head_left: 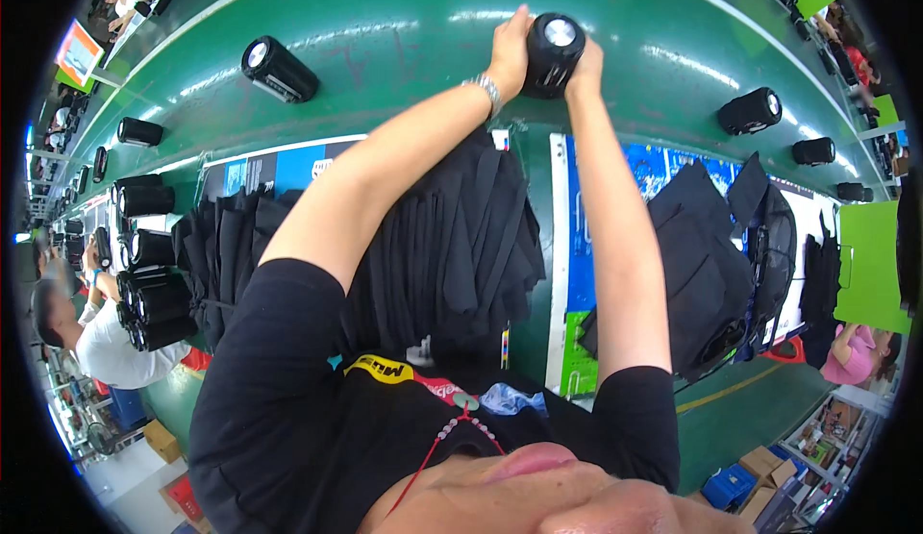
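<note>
A black cylindrical speaker [554, 65] with a round silver end stands at the far middle on the green conveyor belt [404, 53]. My left hand [510, 51] grips its left side, fingers partly hidden behind it. Against the right side, my right hand [586, 71] is closed round the same speaker, with most of its fingers out of sight. Both arms stretch forward over black fabric pieces [452, 236], which lie in a thick row nearer to me. Whether the speaker's base touches the belt, I cannot tell.
Further speakers lie on the belt, one to the left [279, 70] and one to the right [750, 111]. Several more black speakers [159, 308] are grouped at left, beside a person in white [120, 347]. More black fabric [697, 265] lies to my right.
</note>
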The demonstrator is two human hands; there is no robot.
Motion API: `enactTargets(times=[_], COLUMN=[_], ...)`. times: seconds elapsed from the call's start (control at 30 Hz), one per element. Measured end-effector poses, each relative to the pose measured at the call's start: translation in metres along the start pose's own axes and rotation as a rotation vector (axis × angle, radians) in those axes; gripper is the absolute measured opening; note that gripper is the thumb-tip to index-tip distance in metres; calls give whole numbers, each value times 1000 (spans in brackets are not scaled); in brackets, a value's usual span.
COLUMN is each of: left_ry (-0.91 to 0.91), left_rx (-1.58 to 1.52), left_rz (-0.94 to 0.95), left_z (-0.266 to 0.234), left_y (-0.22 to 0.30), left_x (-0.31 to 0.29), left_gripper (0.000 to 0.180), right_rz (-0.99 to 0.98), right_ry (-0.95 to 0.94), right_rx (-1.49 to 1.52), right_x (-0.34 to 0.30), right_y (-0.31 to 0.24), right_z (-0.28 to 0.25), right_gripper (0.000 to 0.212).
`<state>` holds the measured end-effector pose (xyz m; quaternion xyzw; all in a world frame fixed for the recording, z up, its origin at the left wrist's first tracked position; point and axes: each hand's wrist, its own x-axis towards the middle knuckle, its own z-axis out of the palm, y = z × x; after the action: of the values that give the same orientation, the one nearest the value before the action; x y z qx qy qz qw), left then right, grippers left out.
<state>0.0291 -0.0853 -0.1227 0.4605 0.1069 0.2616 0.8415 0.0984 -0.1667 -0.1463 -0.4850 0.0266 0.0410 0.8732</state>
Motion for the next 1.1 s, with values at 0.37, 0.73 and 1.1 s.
enactTargets(times=[0.37, 0.73, 1.1], left_ry=[-334, -196, -501], left_rx=[577, 328, 80], left_rz=[-50, -79, 98], left_z=[-58, -128, -118], left_y=[165, 153, 183], left_x=[-76, -178, -182], left_gripper=[37, 37, 52], right_rz=[-33, -663, -371], right_ry=[7, -447, -216], right_rx=[-655, -1079, -293], right_x=[-130, -286, -296], right_y=[-79, -76, -107], right_z=[-64, 2, 45], right_gripper=[45, 20, 12])
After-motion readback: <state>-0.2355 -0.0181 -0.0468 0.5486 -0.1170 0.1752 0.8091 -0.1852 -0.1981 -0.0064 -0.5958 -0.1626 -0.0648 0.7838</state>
